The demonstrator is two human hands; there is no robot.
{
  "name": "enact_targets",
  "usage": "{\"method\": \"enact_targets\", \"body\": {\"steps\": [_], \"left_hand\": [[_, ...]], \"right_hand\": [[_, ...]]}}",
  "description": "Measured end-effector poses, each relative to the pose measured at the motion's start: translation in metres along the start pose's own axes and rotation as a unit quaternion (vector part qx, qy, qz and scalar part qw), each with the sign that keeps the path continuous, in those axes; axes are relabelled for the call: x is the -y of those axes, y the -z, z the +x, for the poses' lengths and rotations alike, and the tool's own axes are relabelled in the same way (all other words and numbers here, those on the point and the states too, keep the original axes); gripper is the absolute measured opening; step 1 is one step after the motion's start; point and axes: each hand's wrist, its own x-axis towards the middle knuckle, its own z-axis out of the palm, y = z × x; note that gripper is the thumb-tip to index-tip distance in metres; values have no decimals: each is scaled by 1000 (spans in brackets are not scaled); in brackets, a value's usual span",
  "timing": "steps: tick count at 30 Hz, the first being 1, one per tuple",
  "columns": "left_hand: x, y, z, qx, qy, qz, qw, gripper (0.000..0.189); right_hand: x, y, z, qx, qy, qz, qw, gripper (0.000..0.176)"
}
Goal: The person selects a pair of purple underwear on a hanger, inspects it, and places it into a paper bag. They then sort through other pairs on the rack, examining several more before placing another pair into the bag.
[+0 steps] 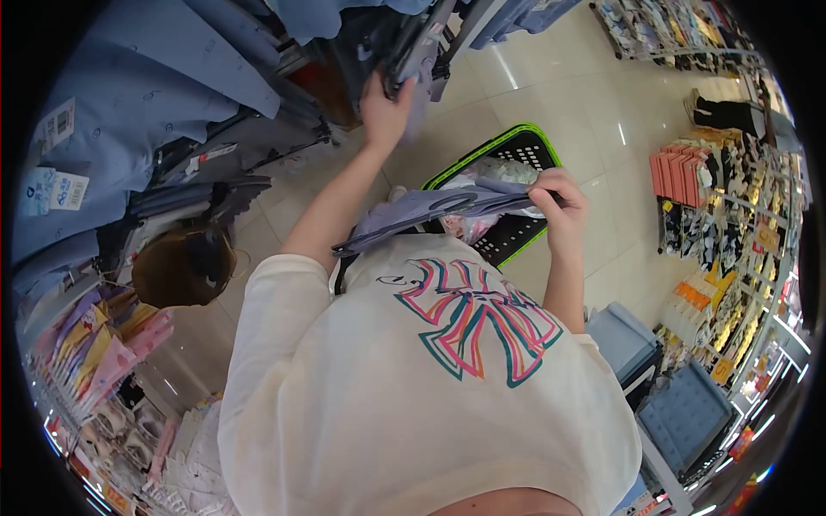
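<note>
My right hand [559,206] is closed on the end of a dark clip hanger. From it hangs a bluish-purple garment [391,217], held sideways in front of my body. My left hand [385,112] reaches up to the rack, its fingers closed around the edge of dark hangers [404,73] with purplish cloth beside them. Exactly how many hangers it grips is hidden. Below the held garment, a black shopping basket with a bright green rim [482,143] stands on the floor, with bagged items [512,172] in it.
Blue garments [129,86] with white tags [58,126] hang close on my left. A brown rounded object [182,267] is below them, near packaged goods [99,335]. On the right, shelves hold pink packs [677,176] and blue folded items [688,413]. Another person's dark-clad legs [727,116] show farther off.
</note>
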Motion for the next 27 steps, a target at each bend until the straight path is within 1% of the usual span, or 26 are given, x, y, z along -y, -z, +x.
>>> {"method": "enact_targets", "body": {"steps": [2, 5, 8, 9, 11, 12, 14, 15, 17, 18, 21, 24, 27], "left_hand": [[-18, 0, -6, 17, 2, 21, 1000, 44], [-36, -3, -15, 48, 6, 46, 998, 46], [-31, -8, -17, 16, -27, 66, 997, 49], [-35, -9, -16, 8, -19, 38, 999, 52], [-32, -8, -17, -5, -29, 76, 997, 53], [-33, -8, -17, -11, -37, 95, 995, 54], [-30, -4, -13, -23, -90, 157, 983, 49], [-28, -2, -12, -29, -117, 189, 975, 49], [-18, -5, -12, -5, -67, 140, 988, 56], [-23, -2, -9, 8, -42, 115, 992, 60], [-50, -1, -18, 18, 102, -13, 995, 64], [-51, -6, -22, -33, 96, -22, 995, 68], [-58, -5, -24, 28, 193, 7, 981, 69]], "right_hand": [[1, 1, 3, 1, -9, 18, 1000, 10], [1, 1, 6, 13, 8, 10, 1000, 9], [1, 3, 7, 12, 8, -9, 1000, 9], [0, 5, 6, 16, 16, -16, 1000, 7], [-1, 7, 5, 24, 32, -30, 999, 4], [0, 7, 3, 16, 26, -24, 999, 6], [4, 4, 3, 5, 9, -17, 1000, 8], [5, 4, 3, 6, 8, -16, 1000, 8], [6, 3, 4, 6, 8, -11, 1000, 9], [5, 3, 5, 9, 12, -11, 1000, 9], [4, 2, 5, 15, 15, -7, 1000, 9], [6, 0, 6, 19, 4, -5, 1000, 9], [7, 1, 3, 21, 9, -3, 1000, 8]]}}
